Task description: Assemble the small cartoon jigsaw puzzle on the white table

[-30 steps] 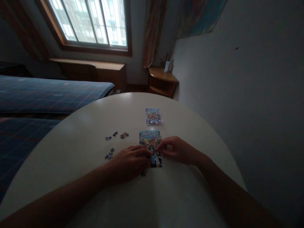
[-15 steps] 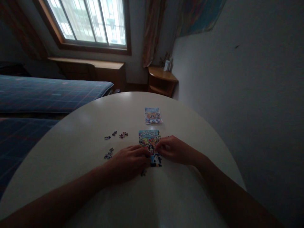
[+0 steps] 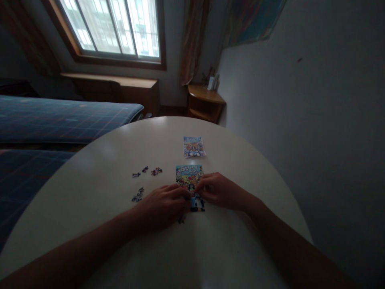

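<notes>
A small colourful jigsaw puzzle [image 3: 189,176] lies flat on the round white table [image 3: 120,160]. My left hand [image 3: 164,204] rests on the table against the puzzle's left edge, fingers curled and pressed down by its lower part. My right hand [image 3: 218,189] comes in from the right, fingertips pinched over the puzzle's middle; whether a piece is between them is hidden. A loose piece [image 3: 181,219] lies just below my left hand.
Loose puzzle pieces [image 3: 147,171] and another small cluster [image 3: 137,195] lie to the left. A printed picture card [image 3: 194,146] sits beyond the puzzle. A bed with blue plaid cover [image 3: 60,116] is at left, a wall at right, a wooden corner shelf [image 3: 206,102] behind.
My right hand has dropped lower and closer onto the puzzle's middle. My left hand has hardly moved.
</notes>
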`<state>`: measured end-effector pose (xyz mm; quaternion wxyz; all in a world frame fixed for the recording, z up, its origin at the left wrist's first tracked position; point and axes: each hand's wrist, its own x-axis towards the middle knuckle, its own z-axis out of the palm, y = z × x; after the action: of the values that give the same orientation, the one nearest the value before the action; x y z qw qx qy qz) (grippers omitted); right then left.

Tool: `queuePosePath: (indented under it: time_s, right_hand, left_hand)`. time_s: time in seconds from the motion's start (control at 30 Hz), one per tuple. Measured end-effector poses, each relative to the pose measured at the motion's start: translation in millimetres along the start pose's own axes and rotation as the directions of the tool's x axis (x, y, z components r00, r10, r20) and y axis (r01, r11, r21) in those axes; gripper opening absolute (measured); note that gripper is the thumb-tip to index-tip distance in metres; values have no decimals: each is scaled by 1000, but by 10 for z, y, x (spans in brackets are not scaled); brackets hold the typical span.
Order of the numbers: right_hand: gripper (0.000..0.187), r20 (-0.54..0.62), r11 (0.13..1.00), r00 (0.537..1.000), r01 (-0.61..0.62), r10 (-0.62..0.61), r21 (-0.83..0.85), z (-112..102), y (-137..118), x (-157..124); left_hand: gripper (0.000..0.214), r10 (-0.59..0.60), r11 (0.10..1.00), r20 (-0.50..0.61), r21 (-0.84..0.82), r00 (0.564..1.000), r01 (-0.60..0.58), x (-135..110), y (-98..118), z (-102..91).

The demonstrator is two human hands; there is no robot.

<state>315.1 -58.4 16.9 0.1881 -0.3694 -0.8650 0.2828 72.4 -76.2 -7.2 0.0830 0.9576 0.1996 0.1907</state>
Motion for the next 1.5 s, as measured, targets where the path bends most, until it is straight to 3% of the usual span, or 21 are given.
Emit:
queuePosePath:
  time_s: [0.63, 1.0, 1.2, 1.5]
  right_hand:
    - [8, 8, 988, 1000, -19, 20, -156, -50, -53, -58]
    - [9, 26, 986, 999, -26, 30, -165, -124, -68, -86]
    - [6, -104, 976, 992, -88, 69, -200, -127, -23, -80]
    - [47, -144, 955, 983, -150, 116, -256, 13, -14, -50]
  left_hand:
    - [18, -10, 1000, 21, 7, 1000, 10, -7, -5, 9]
    - [19, -10, 1000, 19, -2, 1000, 10, -5, 3, -1]
    - [18, 8, 1000, -6, -3, 1000, -8, 1, 4, -5]
    - [18, 1, 1000, -3, -8, 1000, -1, -3, 13, -27]
